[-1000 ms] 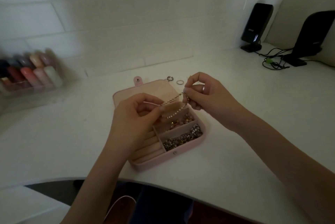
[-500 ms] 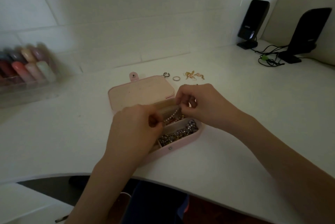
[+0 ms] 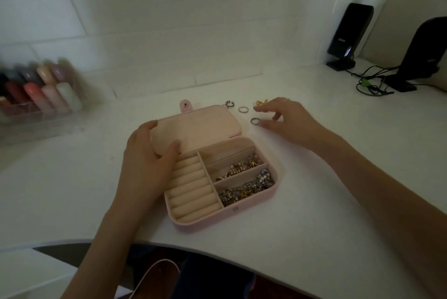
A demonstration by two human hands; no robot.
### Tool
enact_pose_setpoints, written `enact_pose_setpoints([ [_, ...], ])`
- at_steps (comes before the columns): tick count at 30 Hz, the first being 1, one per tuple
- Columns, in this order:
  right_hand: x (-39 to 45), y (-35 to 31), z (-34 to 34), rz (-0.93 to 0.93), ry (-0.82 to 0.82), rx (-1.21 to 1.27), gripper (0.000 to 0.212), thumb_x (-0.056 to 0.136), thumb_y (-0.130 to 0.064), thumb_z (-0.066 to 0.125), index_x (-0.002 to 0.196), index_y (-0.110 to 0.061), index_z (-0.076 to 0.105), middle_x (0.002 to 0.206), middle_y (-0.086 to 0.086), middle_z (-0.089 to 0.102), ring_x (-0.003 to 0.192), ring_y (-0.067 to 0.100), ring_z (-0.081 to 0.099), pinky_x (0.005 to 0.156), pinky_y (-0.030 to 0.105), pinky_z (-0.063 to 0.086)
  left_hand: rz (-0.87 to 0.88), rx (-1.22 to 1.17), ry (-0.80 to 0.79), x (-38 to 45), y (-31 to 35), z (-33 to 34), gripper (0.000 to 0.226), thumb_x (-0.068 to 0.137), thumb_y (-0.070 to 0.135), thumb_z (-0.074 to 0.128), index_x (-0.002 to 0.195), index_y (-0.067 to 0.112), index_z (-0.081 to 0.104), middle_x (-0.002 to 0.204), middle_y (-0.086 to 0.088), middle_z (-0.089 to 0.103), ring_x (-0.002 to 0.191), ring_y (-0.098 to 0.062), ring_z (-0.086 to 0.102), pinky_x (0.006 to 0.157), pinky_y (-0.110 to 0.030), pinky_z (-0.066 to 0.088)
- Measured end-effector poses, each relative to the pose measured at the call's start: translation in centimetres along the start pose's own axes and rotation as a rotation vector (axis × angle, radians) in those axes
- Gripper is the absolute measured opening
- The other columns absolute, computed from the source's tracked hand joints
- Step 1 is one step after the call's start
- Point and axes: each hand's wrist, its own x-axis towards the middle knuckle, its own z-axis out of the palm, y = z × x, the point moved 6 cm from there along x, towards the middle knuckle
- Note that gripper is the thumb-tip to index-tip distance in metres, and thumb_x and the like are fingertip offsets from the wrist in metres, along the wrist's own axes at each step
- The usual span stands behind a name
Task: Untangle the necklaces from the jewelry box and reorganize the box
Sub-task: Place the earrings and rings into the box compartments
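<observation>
The left hand [image 3: 147, 160] is resting on the near-left corner of the open lid [image 3: 196, 129] of the pink jewelry box [image 3: 225, 216], fingers nearly straight, thumb lying on the lid's inner face, clasping nothing. Just right of that hand, the ring rolls [image 3: 191, 189] are filling the box's left half; further right, 3 compartments are lying one behind another, the middle one holding a gold tangle of chains [image 3: 238, 168], the nearest holding a silver tangle [image 3: 249, 189].

The right hand [image 3: 287, 122] is hovering beyond the box's far right corner, fingers spread and loose, fingertips touching a dark ring [image 3: 254, 121] on the white desk [image 3: 338, 177]. Left of those fingertips, 2 more rings [image 3: 242, 109] are lying; a gold piece [image 3: 260, 103] is peeking out just behind the fingers.

Bare desk is stretching right of that hand toward the black speakers [image 3: 348, 35]; the desk's curved near edge is passing below both forearms.
</observation>
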Motion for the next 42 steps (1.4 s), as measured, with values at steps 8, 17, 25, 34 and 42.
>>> enact_pose_setpoints([
  [8,-0.5,-0.5,1.6,-0.086,0.084,-0.049,0.015,0.088,-0.015,0.065,0.099,-0.013,0.075,0.089,-0.003,0.067,0.079,0.010,0.054,0.075,0.018,0.038,-0.096,-0.104,-0.044,0.4,-1.2,1.2,0.054,0.092,0.034,0.055,0.141,0.024,0.035,0.137,-0.003,0.049,0.104,-0.016,0.049,0.084,-0.028,0.035],
  [17,-1.9,-6.2,-0.5,-0.180,-0.034,0.449,0.009,0.079,-0.015,0.075,0.084,-0.022,0.075,0.085,-0.013,0.074,0.078,0.007,0.065,0.063,0.021,0.045,-0.124,-0.121,-0.039,0.6,-1.7,1.3,0.052,0.089,0.037,0.059,0.136,0.023,0.041,0.128,0.000,0.050,0.104,-0.016,0.049,0.082,-0.028,0.035],
  [25,-2.8,-9.0,1.5,-0.328,-0.163,0.340,0.014,0.079,-0.011,0.075,0.091,-0.019,0.077,0.096,-0.007,0.073,0.088,-0.008,0.061,0.073,0.005,0.040,-0.109,-0.137,-0.023,0.6,-1.8,1.2,0.047,0.089,0.036,0.059,0.132,0.024,0.045,0.115,0.008,0.047,0.100,-0.013,0.048,0.081,-0.025,0.034],
  [34,3.4,-1.8,1.1,-0.117,0.049,-0.031,0.024,0.091,-0.017,0.063,0.114,-0.017,0.071,0.117,0.003,0.068,0.106,0.016,0.059,0.086,0.011,0.037,-0.111,-0.141,-0.119,1.1,-2.4,1.9,0.040,0.084,0.055,0.053,0.122,0.044,0.049,0.140,-0.003,0.047,0.126,-0.026,0.047,0.105,-0.049,0.038],
  [42,3.1,-2.6,3.7,-0.220,0.121,-0.172,0.018,0.086,-0.005,0.062,0.097,-0.008,0.076,0.094,0.012,0.073,0.092,0.030,0.062,0.074,0.018,0.029,-0.125,-0.177,-0.089,1.0,-2.4,1.6,0.031,0.090,0.043,0.054,0.121,0.041,0.053,0.141,-0.003,0.048,0.128,-0.022,0.045,0.105,-0.045,0.038],
])
